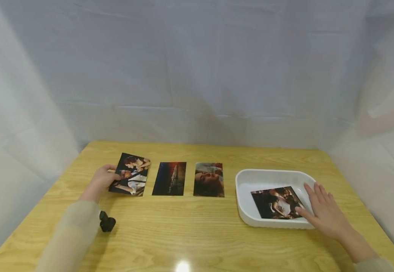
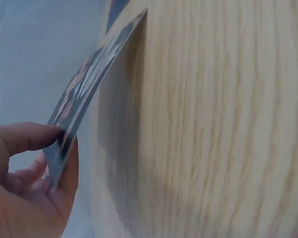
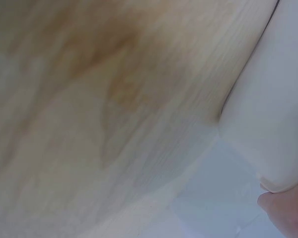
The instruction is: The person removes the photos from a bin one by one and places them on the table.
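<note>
Left hand [image 1: 103,179]: its grip pinched the left photo [image 1: 132,175] by one edge, thumb on the picture side and fingers behind.
Left photo: tilted, its held edge raised above the tabletop [image 1: 176,230], where it cast a shadow; whether its far edge touched the wood could not be told.
Dark photo [image 1: 170,178]: lay flat just beside the left photo, showing a lit shape under a red and blue sky.
Face photo [image 1: 209,179]: lay flat between the dark photo and the white tray [image 1: 266,179].
White tray: stood on the tabletop, to the right of the photos in the row.
Tray photo [image 1: 275,203]: rested in the white tray, turned at a slant.
Right hand [image 1: 329,213]: its grip was spread at the tray's right rim, thumb over one end of the tray photo; contact there could not be told.
Black object [image 1: 107,223]: small, beside the left sleeve [image 1: 72,236].
</note>
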A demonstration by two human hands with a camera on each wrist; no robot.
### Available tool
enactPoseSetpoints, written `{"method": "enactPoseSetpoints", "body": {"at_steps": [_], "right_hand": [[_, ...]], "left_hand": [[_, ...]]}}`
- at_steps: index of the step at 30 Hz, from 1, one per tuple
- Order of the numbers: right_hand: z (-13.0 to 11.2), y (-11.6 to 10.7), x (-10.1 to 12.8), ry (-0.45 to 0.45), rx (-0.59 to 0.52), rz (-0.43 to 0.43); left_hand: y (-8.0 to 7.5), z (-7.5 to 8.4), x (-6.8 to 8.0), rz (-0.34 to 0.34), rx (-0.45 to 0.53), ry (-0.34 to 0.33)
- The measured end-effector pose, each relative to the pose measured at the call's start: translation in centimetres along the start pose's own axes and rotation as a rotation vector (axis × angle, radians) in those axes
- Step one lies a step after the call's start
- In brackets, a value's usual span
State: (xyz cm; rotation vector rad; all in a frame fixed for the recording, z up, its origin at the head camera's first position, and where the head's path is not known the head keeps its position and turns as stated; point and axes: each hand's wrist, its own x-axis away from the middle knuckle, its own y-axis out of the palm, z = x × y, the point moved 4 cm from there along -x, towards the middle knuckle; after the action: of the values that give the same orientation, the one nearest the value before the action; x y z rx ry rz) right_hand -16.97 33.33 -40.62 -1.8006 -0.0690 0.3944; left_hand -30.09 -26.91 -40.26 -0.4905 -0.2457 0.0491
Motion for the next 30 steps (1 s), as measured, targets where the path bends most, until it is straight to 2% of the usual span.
{"method": "enactPoseSetpoints", "body": {"at_steps": [4,6,9,17,30], "right_hand": [[0.0,0.0,0.0,-0.001,-0.003,-0.002],[-0.1,0.0,0.1,-0.003,-0.006,0.001],[-0.3,-0.1,0.1,-0.003,-0.005,0.004],[-0.3,-0.2,0.1,-0.004,0.002,0.01],[-0.2,-0.1,0.0,0.001,0.003,0.001]], "left_hand": [[0.1,0.7,-0.3,0.076,-0.338,0.097],[0.3,1.0,-0.4,0.104,-0.446,0.122],[0.5,1.1,-0.5,0.12,-0.546,0.137],[0.8,0.3,-0.7,0.086,-0.676,0.077],[1.4,0.0,-0.9,0.075,-0.716,0.072]]}}
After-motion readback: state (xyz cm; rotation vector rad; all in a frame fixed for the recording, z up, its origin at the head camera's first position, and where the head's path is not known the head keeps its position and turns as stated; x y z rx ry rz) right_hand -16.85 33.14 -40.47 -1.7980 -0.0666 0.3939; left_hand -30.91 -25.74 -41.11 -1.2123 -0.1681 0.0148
